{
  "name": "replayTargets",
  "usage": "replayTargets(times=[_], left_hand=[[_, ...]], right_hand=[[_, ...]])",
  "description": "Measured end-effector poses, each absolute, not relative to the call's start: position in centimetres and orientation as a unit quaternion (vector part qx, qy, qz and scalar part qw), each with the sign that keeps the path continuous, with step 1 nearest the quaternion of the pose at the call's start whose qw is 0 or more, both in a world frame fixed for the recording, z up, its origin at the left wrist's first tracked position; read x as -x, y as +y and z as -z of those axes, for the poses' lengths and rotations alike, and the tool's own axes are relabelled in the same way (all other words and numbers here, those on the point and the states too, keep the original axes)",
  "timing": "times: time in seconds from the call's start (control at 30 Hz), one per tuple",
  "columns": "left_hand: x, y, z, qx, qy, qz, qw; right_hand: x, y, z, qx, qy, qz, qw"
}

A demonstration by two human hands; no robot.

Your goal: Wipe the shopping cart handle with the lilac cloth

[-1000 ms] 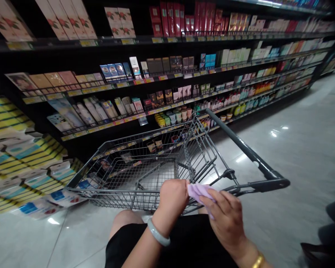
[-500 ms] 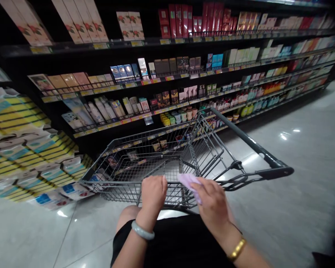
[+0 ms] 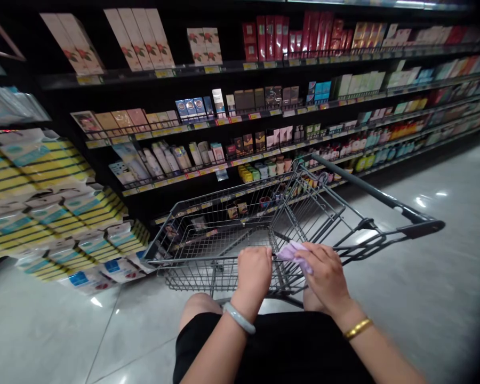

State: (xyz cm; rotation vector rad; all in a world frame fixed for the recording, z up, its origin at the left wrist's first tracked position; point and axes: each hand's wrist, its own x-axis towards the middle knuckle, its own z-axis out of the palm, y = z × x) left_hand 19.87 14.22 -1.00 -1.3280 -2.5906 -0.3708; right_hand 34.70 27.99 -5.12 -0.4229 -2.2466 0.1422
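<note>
A grey wire shopping cart [image 3: 208,234] stands sideways in front of me, its dark handle bar [image 3: 376,197] pointing right. My left hand [image 3: 255,271] is closed over the cart's near top rail. My right hand [image 3: 323,274] presses a small lilac cloth [image 3: 290,250] against the same rail just right of the left hand, fingers curled on the cloth. A pale bangle sits on my left wrist and a gold one on my right. The basket holds nothing that I can make out.
Dark store shelves [image 3: 264,114] full of boxes, tubes and bottles run behind the cart. Stacked yellow and blue packs [image 3: 56,213] fill the left side down to the floor. Glossy grey floor tiles [image 3: 444,277] stretch to the right.
The view has shifted, so the cart and shelves sit further right and higher. My hands stay together on the near rail; the right hand with the cloth has slid along it.
</note>
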Motion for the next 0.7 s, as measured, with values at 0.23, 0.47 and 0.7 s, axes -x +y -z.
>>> replayTargets(times=[0.23, 0.47, 0.7], left_hand=[[-20.7, 16.1, 0.6, 0.448, -0.881, 0.125, 0.086], [-17.0, 12.1, 0.5, 0.444, -0.872, 0.141, 0.150], [-11.3, 6.9, 1.1, 0.372, -0.918, 0.055, 0.126]], right_hand=[[-32.6, 26.9, 3.8, 0.232, -0.876, -0.090, 0.414], [-30.4, 24.3, 3.5, 0.186, -0.905, -0.104, 0.369], [-30.7, 26.3, 3.8, 0.198, -0.901, -0.100, 0.373]])
